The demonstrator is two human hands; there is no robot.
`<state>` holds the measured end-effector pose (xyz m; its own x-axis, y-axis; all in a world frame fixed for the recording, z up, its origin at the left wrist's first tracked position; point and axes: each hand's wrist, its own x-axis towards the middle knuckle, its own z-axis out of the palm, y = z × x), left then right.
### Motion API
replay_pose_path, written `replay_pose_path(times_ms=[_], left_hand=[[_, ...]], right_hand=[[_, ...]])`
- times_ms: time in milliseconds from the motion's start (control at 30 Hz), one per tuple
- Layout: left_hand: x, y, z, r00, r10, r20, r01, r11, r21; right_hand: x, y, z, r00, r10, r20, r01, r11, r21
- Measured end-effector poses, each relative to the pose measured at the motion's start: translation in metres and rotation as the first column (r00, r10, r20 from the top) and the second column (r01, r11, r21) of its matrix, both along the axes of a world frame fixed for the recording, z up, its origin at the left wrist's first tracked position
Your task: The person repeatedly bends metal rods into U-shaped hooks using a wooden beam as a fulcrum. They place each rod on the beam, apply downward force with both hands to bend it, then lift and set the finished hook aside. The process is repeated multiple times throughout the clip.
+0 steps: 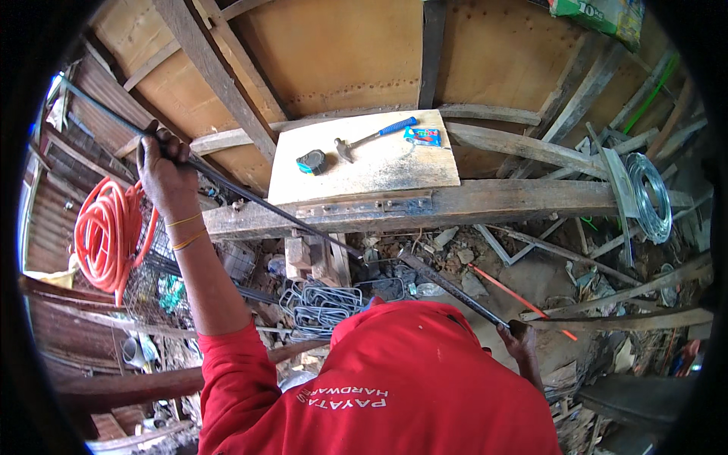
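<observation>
White lettering crosses a red shirt. The left hand wraps its fingers round a dark rod, slanting from upper left to centre; the right hand curls its fingers round a metal bar.

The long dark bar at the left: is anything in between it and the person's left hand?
Nothing visible: the left hand is wrapped directly around the long dark bar. Farther down, the bar crosses over the wooden beam in this view; I can't tell whether they touch.
</observation>
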<state>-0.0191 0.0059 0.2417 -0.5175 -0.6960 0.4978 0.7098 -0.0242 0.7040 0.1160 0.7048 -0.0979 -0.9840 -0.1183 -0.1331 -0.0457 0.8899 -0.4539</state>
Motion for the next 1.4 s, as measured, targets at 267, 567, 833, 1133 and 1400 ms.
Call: replay_pose_path(times_ms=[267,567,833,1133,1400], left_hand=[[0.039,-0.003,-0.028,0.992,-0.074,-0.100,0.089,0.984,0.152],[0.077,0.045,-0.032,0.994,0.044,-0.099,-0.015,0.962,0.271],[0.099,0.041,-0.044,0.983,0.154,-0.104,-0.110,0.935,0.337],[0.108,0.049,-0.061,0.993,0.090,-0.083,-0.053,0.928,0.370],[0.051,0.159,-0.138,0.972,0.102,0.210,-0.175,0.915,0.364]], right_hand=[[-0.060,0.072,0.007,0.992,0.112,0.052,-0.112,0.994,0.001],[-0.110,0.118,0.016,0.975,0.207,0.074,-0.198,0.973,-0.114],[-0.127,0.142,0.019,0.973,0.217,0.083,-0.203,0.967,-0.156],[-0.133,0.147,0.025,0.961,0.252,0.113,-0.230,0.957,-0.176],[-0.166,0.096,0.054,0.922,0.358,0.149,-0.343,0.932,-0.115]])
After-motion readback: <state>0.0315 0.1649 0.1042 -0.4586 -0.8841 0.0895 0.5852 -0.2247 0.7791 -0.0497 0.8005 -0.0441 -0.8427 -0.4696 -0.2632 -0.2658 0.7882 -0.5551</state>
